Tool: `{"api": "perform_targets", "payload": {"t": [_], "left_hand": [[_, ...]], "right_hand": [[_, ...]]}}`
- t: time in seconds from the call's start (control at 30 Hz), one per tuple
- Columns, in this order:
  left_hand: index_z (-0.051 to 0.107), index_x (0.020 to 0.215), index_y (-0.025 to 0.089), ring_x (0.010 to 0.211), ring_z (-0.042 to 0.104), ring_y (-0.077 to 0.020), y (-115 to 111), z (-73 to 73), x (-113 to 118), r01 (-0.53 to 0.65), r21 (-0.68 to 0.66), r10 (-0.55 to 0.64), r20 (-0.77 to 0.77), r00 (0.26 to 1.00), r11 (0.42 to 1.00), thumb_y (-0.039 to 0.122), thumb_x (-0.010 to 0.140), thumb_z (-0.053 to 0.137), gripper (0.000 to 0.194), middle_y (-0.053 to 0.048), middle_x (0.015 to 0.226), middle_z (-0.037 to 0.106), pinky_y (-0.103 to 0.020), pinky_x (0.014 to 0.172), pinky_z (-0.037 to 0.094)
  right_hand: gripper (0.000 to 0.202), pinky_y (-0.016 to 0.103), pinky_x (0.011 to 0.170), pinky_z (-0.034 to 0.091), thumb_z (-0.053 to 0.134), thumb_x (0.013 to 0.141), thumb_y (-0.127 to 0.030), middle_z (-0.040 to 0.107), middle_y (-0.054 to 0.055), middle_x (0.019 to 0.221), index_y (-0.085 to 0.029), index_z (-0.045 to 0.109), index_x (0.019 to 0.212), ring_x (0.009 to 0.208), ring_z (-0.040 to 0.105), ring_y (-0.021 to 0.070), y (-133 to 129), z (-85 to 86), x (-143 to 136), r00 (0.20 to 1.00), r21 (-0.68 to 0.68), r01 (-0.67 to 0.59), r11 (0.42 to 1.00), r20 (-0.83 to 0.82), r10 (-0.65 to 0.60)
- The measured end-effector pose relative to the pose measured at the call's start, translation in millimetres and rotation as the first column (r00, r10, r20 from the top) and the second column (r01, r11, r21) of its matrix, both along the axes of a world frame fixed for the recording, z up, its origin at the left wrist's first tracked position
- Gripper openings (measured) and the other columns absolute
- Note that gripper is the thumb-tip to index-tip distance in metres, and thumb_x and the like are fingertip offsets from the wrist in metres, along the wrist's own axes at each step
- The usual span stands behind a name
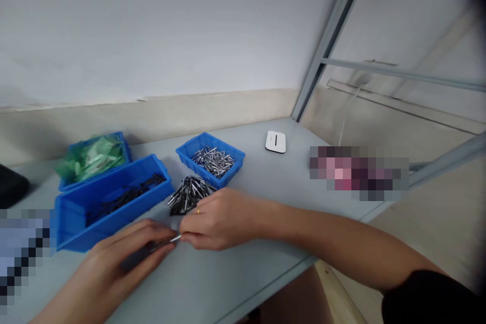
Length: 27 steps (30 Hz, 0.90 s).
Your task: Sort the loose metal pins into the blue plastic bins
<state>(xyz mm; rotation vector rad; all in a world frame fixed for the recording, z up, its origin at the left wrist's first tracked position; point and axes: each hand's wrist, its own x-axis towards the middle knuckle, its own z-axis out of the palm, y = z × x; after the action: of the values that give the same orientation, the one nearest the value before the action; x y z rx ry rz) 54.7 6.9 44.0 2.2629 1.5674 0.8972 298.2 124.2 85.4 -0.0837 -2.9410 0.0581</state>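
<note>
My left hand (125,255) pinches a thin rod (175,238) between thumb and fingers; its silver end points right. My right hand (220,220), with a ring on one finger, closes on the silver tip, so both hands meet at this piece. Part of the rod is hidden by the fingers. Just behind my right hand lies a loose pile of slim black-and-silver rods (190,193). A long blue bin (70,225) beside my left hand contains thin black pieces (132,195). Beyond the pile, a smaller blue bin (237,164) is filled with short silver metal pins (213,160).
Another blue bin (123,144) at the back left holds a green plastic bag (94,157). A white square device (275,142) rests toward the back right. A blurred-out pink and dark patch lies at the table's right edge. Metal frame posts (322,61) rise there.
</note>
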Motion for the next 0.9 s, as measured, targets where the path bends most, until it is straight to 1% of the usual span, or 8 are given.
{"api": "perform_targets", "payload": {"t": [0.13,0.23,0.43,0.57,0.63,0.7,0.77,0.9], "left_hand": [[0.081,0.103,0.036,0.081,0.082,-0.0171,-0.3,4.8,2.9,0.029,0.008,-0.029,0.012,0.999,1.000,0.051,0.097,0.074,0.017,0.005,0.095,0.085,-0.016,0.075,0.064],[0.081,0.099,0.035,0.086,0.081,-0.0187,-6.8,8.4,8.1,-0.054,-0.051,0.057,0.077,0.995,0.997,0.053,0.096,0.074,0.020,0.004,0.095,0.084,-0.019,0.082,0.063],[0.077,0.091,0.033,0.093,0.079,-0.0179,-17.8,16.6,18.4,-0.117,-0.124,0.138,0.178,0.974,0.985,0.053,0.095,0.072,0.021,0.004,0.098,0.083,-0.017,0.087,0.060],[0.073,0.087,0.030,0.081,0.076,-0.0161,-17.9,18.5,20.5,-0.116,-0.179,0.147,0.174,0.974,0.977,0.049,0.097,0.064,0.024,0.004,0.085,0.080,-0.016,0.076,0.059],[0.074,0.088,0.030,0.078,0.076,-0.0160,-17.3,20.1,21.7,-0.103,-0.217,0.144,0.182,0.973,0.971,0.051,0.097,0.065,0.024,0.005,0.081,0.080,-0.017,0.074,0.058],[0.075,0.090,0.030,0.081,0.077,-0.0168,-16.7,21.7,22.7,-0.104,-0.249,0.154,0.192,0.969,0.963,0.053,0.096,0.067,0.025,0.005,0.082,0.082,-0.017,0.075,0.058],[0.076,0.090,0.030,0.082,0.078,-0.0176,-16.2,22.5,23.2,-0.101,-0.266,0.157,0.199,0.967,0.959,0.055,0.096,0.068,0.026,0.004,0.085,0.083,-0.018,0.076,0.059],[0.077,0.088,0.030,0.081,0.077,-0.0183,-15.1,19.4,22.0,-0.113,-0.267,0.171,0.206,0.963,0.957,0.057,0.094,0.071,0.028,0.004,0.085,0.083,-0.018,0.076,0.060]], "right_hand": [[0.037,0.030,0.060,0.035,0.039,0.115,-0.037,0.076,0.000,0.083,-0.020,0.069,0.102,0.083,0.072,0.0148,-1.0,2.1,-0.9,0.999,-0.001,-0.014,1.000,0.045,0.014],[0.036,0.030,0.059,0.036,0.041,0.115,-0.038,0.077,-0.001,0.082,-0.020,0.070,0.103,0.083,0.072,0.0145,-1.3,0.7,-1.2,0.999,0.000,-0.028,1.000,0.031,0.028],[0.042,0.029,0.058,0.039,0.033,0.116,-0.038,0.077,-0.002,0.082,-0.020,0.072,0.114,0.079,0.072,0.0132,1.8,-9.9,-0.8,0.985,0.046,-0.048,0.998,-0.166,0.055],[0.046,0.025,0.064,0.045,0.027,0.117,-0.034,0.078,-0.003,0.090,-0.020,0.067,0.132,0.078,0.070,0.0107,1.9,-11.1,1.3,0.958,0.057,-0.070,0.996,-0.276,0.083],[0.044,0.024,0.066,0.046,0.028,0.116,-0.032,0.079,-0.003,0.094,-0.022,0.065,0.138,0.078,0.069,0.0099,0.5,-8.6,3.3,0.958,0.051,-0.093,0.994,-0.268,0.103],[0.042,0.024,0.066,0.046,0.030,0.116,-0.030,0.079,-0.003,0.096,-0.022,0.064,0.139,0.078,0.068,0.0097,-0.5,-6.8,4.5,0.964,0.052,-0.105,0.993,-0.242,0.114],[0.040,0.024,0.065,0.045,0.033,0.116,-0.029,0.079,-0.003,0.094,-0.022,0.066,0.136,0.078,0.069,0.0097,-0.5,-8.1,3.7,0.961,0.073,-0.110,0.991,-0.247,0.125],[0.038,0.025,0.060,0.043,0.037,0.115,-0.032,0.077,-0.006,0.084,-0.024,0.074,0.112,0.070,0.068,0.0091,3.1,-18.2,-1.3,0.908,0.148,-0.102,0.984,-0.391,0.153]]}}
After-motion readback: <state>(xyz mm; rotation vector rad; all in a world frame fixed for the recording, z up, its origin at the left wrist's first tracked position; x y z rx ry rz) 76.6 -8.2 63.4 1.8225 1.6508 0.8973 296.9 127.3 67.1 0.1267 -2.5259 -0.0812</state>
